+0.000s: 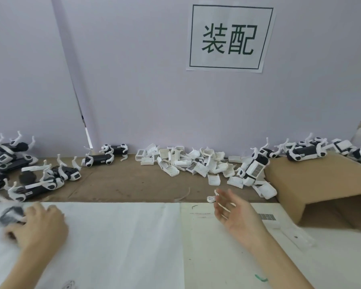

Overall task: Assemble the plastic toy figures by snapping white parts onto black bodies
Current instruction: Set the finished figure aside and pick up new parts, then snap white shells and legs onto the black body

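On the near left of the white sheet (pixel 121 236), the left hand (pixel 40 224) curls round a blurred black body (pixel 12 212); which way it points I cannot tell. Right of it, well apart, the right hand (pixel 236 213) hovers with fingers spread, holding nothing. Far behind, white parts (pixel 188 163) lie heaped. The cardboard box (pixel 321 184) lies tipped at right, finished figures (pixel 304 152) on top of it.
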Demonstrator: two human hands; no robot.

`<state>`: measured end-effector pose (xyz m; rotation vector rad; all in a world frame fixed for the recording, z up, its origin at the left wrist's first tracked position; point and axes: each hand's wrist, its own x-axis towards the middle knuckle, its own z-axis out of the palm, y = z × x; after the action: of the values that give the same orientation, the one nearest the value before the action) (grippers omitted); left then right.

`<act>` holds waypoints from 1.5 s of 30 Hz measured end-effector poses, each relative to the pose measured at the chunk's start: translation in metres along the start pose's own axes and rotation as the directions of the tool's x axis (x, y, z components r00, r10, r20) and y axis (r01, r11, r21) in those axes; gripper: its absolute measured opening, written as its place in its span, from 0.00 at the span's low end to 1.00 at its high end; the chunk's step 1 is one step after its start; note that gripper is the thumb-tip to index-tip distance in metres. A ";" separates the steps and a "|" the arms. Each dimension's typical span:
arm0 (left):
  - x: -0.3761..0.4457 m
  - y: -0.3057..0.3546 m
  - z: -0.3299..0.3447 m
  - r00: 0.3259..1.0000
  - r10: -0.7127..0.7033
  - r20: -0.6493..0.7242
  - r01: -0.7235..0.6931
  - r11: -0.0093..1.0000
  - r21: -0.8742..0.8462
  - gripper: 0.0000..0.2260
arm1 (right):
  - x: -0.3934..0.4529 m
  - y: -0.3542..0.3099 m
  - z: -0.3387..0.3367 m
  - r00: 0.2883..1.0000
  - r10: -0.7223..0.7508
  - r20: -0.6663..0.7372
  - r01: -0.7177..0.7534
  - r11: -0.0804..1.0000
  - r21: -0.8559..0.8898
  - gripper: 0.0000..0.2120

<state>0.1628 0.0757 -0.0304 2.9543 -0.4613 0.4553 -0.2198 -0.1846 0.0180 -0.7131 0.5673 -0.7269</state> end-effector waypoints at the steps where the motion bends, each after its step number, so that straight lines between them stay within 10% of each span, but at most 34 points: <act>1: -0.010 0.007 -0.012 0.998 0.070 0.001 -0.070 0.997 0.045 0.14 | -0.001 0.008 0.001 1.000 0.026 0.005 -0.025 1.000 -0.006 0.12; 9: -0.051 0.062 -0.046 0.862 0.505 0.052 -0.507 0.862 0.032 0.21 | -0.007 0.030 0.010 0.999 0.034 0.024 -0.031 0.990 -0.137 0.12; 15: -0.097 0.104 -0.053 0.517 0.840 -0.164 -0.840 0.462 -0.285 0.18 | -0.012 0.037 0.013 0.999 0.002 0.041 0.006 0.981 -0.193 0.14; 21: -0.150 0.128 -0.069 0.253 0.855 -0.452 -0.886 0.017 -0.464 0.16 | -0.017 0.041 0.021 0.996 0.023 0.081 0.015 0.896 -0.444 0.16; 27: -0.163 0.134 -0.068 0.068 0.814 -0.578 -0.935 -0.150 -0.322 0.14 | -0.025 0.032 0.013 0.989 0.072 0.132 -0.020 0.933 -0.360 0.27; 30: -0.159 0.134 -0.065 0.115 0.806 -0.580 -0.945 -0.092 -0.315 0.25 | -0.031 0.033 0.003 0.987 0.074 0.142 -0.051 0.985 -0.162 0.22; 34: -0.154 0.135 -0.065 0.414 0.684 -0.600 -0.859 0.077 -0.506 0.30 | -0.040 0.033 0.005 0.976 0.062 0.207 -0.047 0.996 -0.077 0.15; 38: -0.152 0.137 -0.077 0.743 0.650 -0.161 -0.309 0.120 -0.943 0.36 | -0.046 0.035 0.010 0.975 -0.006 0.223 0.033 0.992 -0.119 0.18; 41: -0.156 0.140 -0.080 0.683 0.713 0.160 0.154 0.074 -0.985 0.35 | -0.050 0.038 0.012 0.976 -0.054 0.212 0.088 0.984 -0.154 0.21; 45: -0.157 0.140 -0.078 0.692 0.701 0.176 0.282 -0.038 -0.959 0.23 | -0.057 0.044 0.011 0.968 -0.144 0.204 0.207 0.921 -0.332 0.26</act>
<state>-0.0453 -0.0002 0.0038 1.2983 -0.8845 -0.7973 -0.2303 -0.1134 0.0044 -1.1624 0.4784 -0.7275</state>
